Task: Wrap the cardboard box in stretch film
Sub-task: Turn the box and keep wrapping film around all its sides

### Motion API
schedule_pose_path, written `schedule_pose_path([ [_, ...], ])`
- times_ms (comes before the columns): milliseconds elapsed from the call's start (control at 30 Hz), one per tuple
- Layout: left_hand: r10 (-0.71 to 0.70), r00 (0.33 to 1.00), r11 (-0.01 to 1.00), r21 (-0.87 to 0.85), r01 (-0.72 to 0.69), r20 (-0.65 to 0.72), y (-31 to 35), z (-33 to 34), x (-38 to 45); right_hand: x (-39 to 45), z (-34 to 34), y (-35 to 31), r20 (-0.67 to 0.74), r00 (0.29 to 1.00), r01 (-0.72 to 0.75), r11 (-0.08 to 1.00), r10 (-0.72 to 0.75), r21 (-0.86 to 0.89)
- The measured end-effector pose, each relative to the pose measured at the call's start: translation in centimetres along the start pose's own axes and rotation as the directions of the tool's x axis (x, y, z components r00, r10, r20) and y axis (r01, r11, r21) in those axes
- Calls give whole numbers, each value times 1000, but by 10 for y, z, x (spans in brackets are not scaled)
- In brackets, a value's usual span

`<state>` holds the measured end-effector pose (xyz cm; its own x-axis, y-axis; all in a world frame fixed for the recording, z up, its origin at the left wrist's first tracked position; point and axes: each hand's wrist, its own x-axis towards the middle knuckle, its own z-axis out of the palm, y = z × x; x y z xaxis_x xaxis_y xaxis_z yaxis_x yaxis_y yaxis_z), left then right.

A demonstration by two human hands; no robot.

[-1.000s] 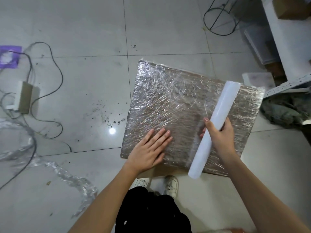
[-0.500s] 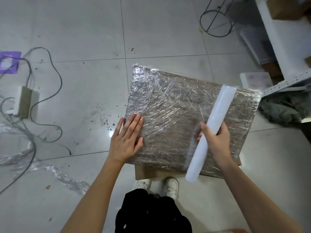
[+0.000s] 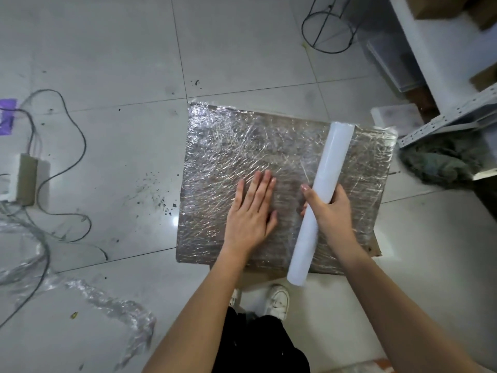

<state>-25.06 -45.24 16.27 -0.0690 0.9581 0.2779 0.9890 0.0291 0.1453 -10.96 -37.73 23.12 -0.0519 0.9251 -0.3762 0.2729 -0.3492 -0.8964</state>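
Observation:
A flat cardboard box [image 3: 242,146] covered in shiny crinkled stretch film lies on the tiled floor in front of me. My left hand [image 3: 251,212] presses flat on the film near the box's middle, fingers straight. My right hand [image 3: 329,211] grips the white roll of stretch film [image 3: 326,184], which lies slanted across the box's right part, from the far edge to past the near edge. Bare cardboard shows at the box's near right corner [image 3: 375,247].
Cables [image 3: 70,168] and a power adapter [image 3: 25,179] lie on the floor at left. Scrap film [image 3: 107,300] trails at lower left. A wire stand [image 3: 326,30], white metal shelving [image 3: 443,117] and a green rag [image 3: 441,162] are at right. My white shoes [image 3: 278,301] stand just below the box.
My left hand slid from the box's left edge rightward to its middle, beside the roll. The right hand and roll stayed nearly in place.

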Motion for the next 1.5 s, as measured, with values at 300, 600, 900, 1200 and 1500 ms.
schedule_pose_path([
  [300,4,1000,1000,-23,-4,-3,-1,2,5,1,-23,-5,310,947,-59,995,83,-85],
  [600,-17,1000,1000,4,17,3,1,5,-6,5,-37,6,20,1000,-10,913,20,-408],
  [900,-93,994,996,9,94,-57,20,-4,-1,2,-23,21,-121,950,166,796,-286,-582],
  [1200,5,1000,998,-65,-4,20,50,20,5,12,-26,19,-117,958,156,817,-262,-555],
  [1500,-28,997,972,-234,12,-65,42,13,12,18,-38,8,-82,974,195,967,-210,-164],
])
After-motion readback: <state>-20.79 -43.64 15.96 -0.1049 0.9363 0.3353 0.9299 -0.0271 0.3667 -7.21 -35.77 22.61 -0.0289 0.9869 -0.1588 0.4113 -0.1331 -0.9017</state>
